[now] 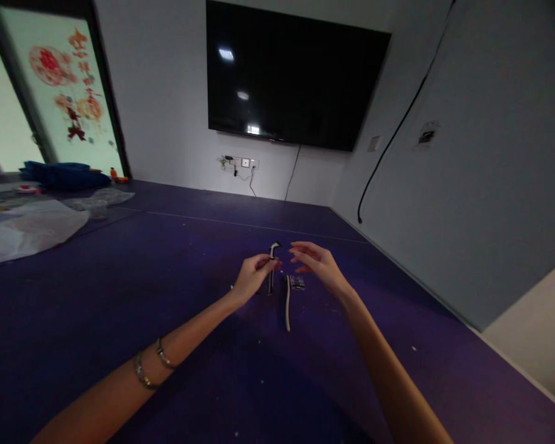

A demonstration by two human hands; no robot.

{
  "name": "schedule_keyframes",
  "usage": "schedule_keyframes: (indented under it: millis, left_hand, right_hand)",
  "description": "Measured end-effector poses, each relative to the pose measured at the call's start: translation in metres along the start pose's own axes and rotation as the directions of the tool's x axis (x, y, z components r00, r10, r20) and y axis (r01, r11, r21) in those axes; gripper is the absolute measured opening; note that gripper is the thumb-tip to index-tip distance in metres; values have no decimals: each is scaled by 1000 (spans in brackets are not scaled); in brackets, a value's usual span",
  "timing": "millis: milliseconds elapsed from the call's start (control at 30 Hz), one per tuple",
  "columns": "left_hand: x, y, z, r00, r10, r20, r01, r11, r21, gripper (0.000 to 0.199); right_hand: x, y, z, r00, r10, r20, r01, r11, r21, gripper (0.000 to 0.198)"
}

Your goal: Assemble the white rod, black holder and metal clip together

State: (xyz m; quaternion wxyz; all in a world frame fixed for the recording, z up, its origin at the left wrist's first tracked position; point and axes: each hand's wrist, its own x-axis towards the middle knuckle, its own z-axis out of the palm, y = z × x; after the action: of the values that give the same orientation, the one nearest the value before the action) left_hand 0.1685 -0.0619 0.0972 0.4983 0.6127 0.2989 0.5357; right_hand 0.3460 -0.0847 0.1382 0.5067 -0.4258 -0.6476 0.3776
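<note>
My left hand [254, 279] is closed round a thin upright black-and-white post [271, 271], whose top end bends to the right. The foot of the post reaches down close to the purple floor; whether it rests on something there I cannot tell. Just right of the post's top, my right hand [318, 265] hovers with its fingers apart and nothing visible in them. Below the hands lies a long, slightly curved beige stick or tube [287, 308]. Beside its upper end is a small dark patterned flat piece [298, 283], too small to name.
Purple flooring [203, 370] spreads all around, with small white specks on it. Crumpled clear plastic [37, 228] and a dark blue bundle [65, 176] lie at the left. A black cable [393, 139] hangs down the right wall. A large television [296, 74] hangs on the wall ahead.
</note>
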Motion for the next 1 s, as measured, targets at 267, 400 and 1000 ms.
schedule_keyframes:
  millis: [267, 400, 1000]
  left_hand:
    - [5, 5, -9, 997, -13, 75, 16, 999, -36, 29]
    - [4, -4, -7, 995, -45, 87, 51, 996, -71, 29]
    - [14, -32, -39, 964, -8, 265, -236, 433, 870, 28]
  right_hand:
    - [-2, 18, 13, 943, 193, 273, -130, 964, -232, 29]
    - [-4, 21, 28, 903, 157, 400, -51, 963, -263, 30]
    - [-5, 69, 47, 968, 233, -92, -220, 614, -758, 33]
